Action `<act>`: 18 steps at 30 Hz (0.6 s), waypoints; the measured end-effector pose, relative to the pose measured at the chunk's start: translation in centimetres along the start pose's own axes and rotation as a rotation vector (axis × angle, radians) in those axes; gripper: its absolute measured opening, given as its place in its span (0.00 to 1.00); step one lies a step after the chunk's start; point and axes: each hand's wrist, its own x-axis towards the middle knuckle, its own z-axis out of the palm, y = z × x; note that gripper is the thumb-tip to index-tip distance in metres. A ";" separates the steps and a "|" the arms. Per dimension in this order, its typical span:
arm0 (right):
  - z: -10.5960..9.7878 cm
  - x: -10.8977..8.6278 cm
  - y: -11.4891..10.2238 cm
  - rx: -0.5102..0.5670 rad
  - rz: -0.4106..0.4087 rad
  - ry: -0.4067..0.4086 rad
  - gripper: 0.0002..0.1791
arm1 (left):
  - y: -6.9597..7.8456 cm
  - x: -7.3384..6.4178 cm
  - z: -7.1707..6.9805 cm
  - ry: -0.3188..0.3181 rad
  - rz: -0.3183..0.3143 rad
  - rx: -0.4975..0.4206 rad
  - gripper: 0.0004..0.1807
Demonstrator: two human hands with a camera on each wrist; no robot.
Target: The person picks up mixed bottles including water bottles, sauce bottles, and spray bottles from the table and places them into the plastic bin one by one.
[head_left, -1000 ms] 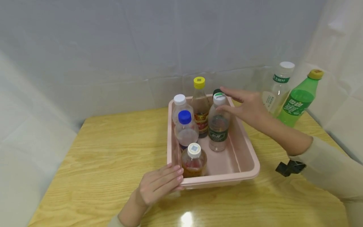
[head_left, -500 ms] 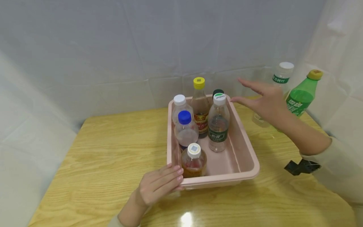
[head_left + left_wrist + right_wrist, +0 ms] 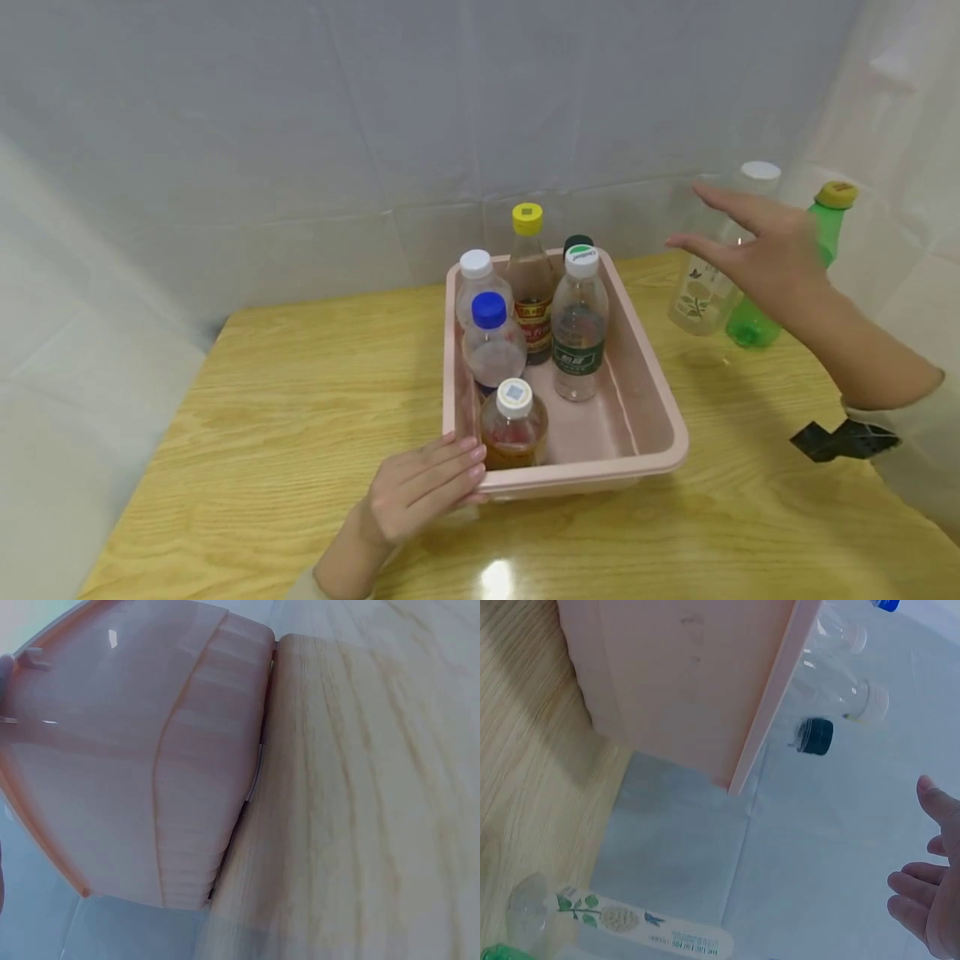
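Note:
My left hand (image 3: 427,487) holds the near left corner of a pink plastic tub (image 3: 660,417), fingers over the rim, thumb tip just below it. Inside the tub stand a water bottle (image 3: 577,354) with a green label, a dark sauce bottle (image 3: 534,321) with a yellow cap, a blue-capped bottle (image 3: 495,354), a white-capped bottle (image 3: 476,287), an amber drink bottle (image 3: 513,433) and a mostly hidden dark-capped bottle (image 3: 815,736). My right hand (image 3: 776,254) hovers, thumb and fingers spread, in front of a clear bottle (image 3: 697,300) and a green soda bottle (image 3: 753,323), partly hiding both. Nothing is in its grasp.
Tub and bottles stand on a wood-grain table (image 3: 315,400). A pale sheet (image 3: 337,142) hangs behind and at both sides. A black strap piece (image 3: 843,440) sits at my right sleeve. The two loose bottles are near the table's back right.
My right hand has moved away from the water bottle's cap, rightward to the two loose bottles, its fingers staying spread. The water bottle stays standing in the tub. My left hand stays put.

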 end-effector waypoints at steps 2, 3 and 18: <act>-0.4 -0.1 0.4 -0.016 0.007 0.006 0.43 | 0.0 0.0 0.0 -0.001 -0.001 0.000 0.09; -0.6 -0.1 0.6 -0.031 0.010 0.011 0.43 | 0.0 0.0 0.0 -0.001 -0.001 0.000 0.09; -2.2 -1.0 4.5 -0.250 0.152 0.063 0.38 | -0.1 0.0 0.1 0.000 0.007 0.011 0.09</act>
